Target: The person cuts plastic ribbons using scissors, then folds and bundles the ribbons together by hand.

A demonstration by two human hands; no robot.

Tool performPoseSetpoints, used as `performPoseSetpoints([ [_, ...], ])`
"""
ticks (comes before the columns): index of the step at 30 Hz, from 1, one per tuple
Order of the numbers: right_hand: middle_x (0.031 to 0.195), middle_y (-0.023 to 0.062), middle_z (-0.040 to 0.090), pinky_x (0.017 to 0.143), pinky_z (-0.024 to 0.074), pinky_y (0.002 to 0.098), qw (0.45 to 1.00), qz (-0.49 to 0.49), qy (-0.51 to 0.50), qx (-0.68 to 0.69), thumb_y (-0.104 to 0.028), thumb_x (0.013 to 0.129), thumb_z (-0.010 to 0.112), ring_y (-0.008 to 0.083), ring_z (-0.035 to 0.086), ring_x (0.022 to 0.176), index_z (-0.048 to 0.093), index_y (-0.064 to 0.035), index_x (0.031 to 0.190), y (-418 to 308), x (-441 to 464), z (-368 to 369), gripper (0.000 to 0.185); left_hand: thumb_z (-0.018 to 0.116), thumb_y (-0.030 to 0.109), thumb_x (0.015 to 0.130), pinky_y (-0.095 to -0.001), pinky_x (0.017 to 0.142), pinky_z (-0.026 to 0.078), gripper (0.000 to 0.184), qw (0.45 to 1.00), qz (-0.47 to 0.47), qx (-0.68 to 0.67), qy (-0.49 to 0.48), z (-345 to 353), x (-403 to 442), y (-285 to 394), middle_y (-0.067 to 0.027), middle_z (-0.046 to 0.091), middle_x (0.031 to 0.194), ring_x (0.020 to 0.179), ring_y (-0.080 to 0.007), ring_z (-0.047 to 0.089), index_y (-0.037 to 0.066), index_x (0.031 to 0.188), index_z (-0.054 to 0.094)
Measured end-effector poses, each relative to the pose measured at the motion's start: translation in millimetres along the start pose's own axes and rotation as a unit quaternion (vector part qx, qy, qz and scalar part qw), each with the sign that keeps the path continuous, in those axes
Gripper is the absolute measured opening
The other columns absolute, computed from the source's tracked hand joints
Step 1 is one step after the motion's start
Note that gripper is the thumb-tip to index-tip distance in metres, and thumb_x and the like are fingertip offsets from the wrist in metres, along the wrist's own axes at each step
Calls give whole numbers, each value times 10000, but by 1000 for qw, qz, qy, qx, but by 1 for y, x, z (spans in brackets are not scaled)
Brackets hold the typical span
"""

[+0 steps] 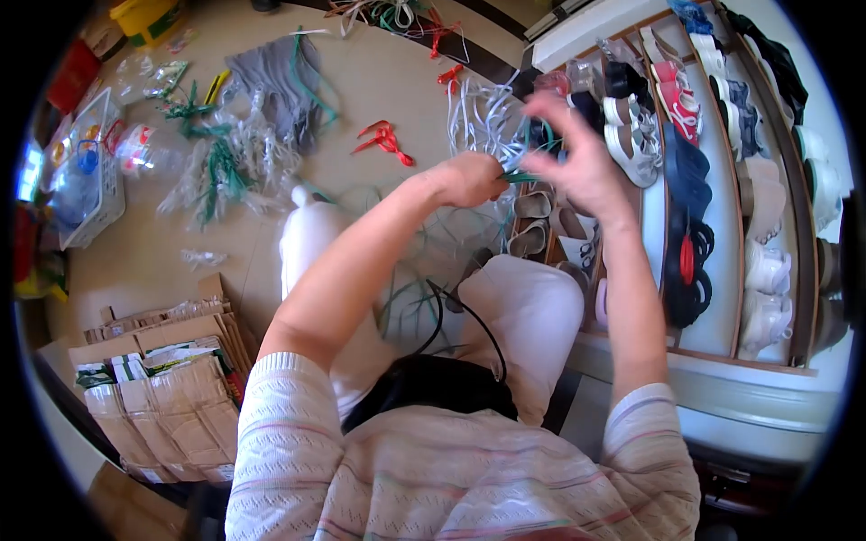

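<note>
My left hand is closed around a bundle of thin plastic strips in front of me. White strips fan out in loops beyond the fist, and short green strips stick out on its right side. Close by on the right, my right hand is slightly blurred, its thumb and fingers curved and apart around the bundle's end. Whether a thin strand lies between those fingers is hard to see. More green strips lie loosely on the floor between my knees.
Shoe racks full of shoes stand close on my right. Flattened cardboard is stacked at the lower left. On the floor lie red ties, a grey cloth, clear plastic strips and a white basket with bottles.
</note>
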State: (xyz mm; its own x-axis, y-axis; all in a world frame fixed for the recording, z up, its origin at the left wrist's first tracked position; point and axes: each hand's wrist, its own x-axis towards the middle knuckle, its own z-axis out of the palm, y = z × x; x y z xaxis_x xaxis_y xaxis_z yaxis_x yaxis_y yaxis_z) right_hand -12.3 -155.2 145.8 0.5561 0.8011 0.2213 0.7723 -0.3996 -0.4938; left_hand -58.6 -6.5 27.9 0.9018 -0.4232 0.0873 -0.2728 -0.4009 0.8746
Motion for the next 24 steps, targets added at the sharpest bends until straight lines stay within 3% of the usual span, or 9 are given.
performPoseSetpoints([
  [2,923,155,621,807,437,324,959,11,-214,-185,-174,719,686,274,583,904,527,-33,1099,-7,-15,24,435,557,255,771,-358,655,460,266,1000,17,-9,-17,-3,-2,4,-144,619,728,676,-248,594,6,838,621],
  [5,770,167,617,675,460,322,972,147,-178,-32,-196,751,660,309,599,746,565,-18,1009,20,-33,46,326,636,221,720,-333,589,458,255,999,-17,-45,22,-15,-9,10,-120,623,708,600,-210,571,-2,842,631],
  [8,724,155,618,588,455,331,982,148,-88,76,-198,779,641,277,607,643,584,-3,914,23,-40,59,244,695,174,696,-275,538,433,209,974,-79,-201,64,-21,-13,8,-64,604,665,559,-143,529,-2,791,635],
  [9,667,80,611,538,431,296,983,141,-42,107,-207,825,608,187,572,572,590,-14,842,25,-43,66,195,750,173,679,-236,511,408,216,956,-90,-259,107,-23,-13,9,-18,575,636,558,-88,494,6,757,638],
  [12,582,-22,516,447,349,232,912,292,-16,288,-228,867,569,72,454,495,591,-40,816,23,-45,77,196,775,222,671,-243,495,403,261,919,-46,-291,260,-13,-3,4,-16,558,620,555,-83,485,12,745,637],
  [13,553,-85,393,409,234,185,858,331,-18,391,-271,890,542,14,331,475,592,-70,829,18,-45,84,216,768,289,683,-238,474,389,313,907,-47,-285,306,-10,0,5,-6,536,584,533,-67,458,8,718,633],
  [16,578,-73,391,401,190,187,795,355,-19,491,-367,883,533,14,290,468,567,-71,830,-6,-37,99,302,737,355,713,-241,458,369,366,874,-204,-305,319,-20,-8,26,13,497,536,509,-62,427,7,680,625],
  [20,597,-55,415,413,235,182,795,321,-92,507,-400,879,525,26,321,478,552,-82,778,1,-35,106,336,695,445,731,-273,413,335,462,873,-142,-289,366,-12,-2,11,34,435,499,462,-67,384,4,637,595],
  [24,583,-34,440,428,304,208,833,259,-43,486,-435,882,500,62,380,481,531,-91,707,2,-32,114,386,645,471,770,-267,446,383,471,832,-183,-438,289,-22,-13,27,-11,490,616,491,-80,421,3,764,592],
])
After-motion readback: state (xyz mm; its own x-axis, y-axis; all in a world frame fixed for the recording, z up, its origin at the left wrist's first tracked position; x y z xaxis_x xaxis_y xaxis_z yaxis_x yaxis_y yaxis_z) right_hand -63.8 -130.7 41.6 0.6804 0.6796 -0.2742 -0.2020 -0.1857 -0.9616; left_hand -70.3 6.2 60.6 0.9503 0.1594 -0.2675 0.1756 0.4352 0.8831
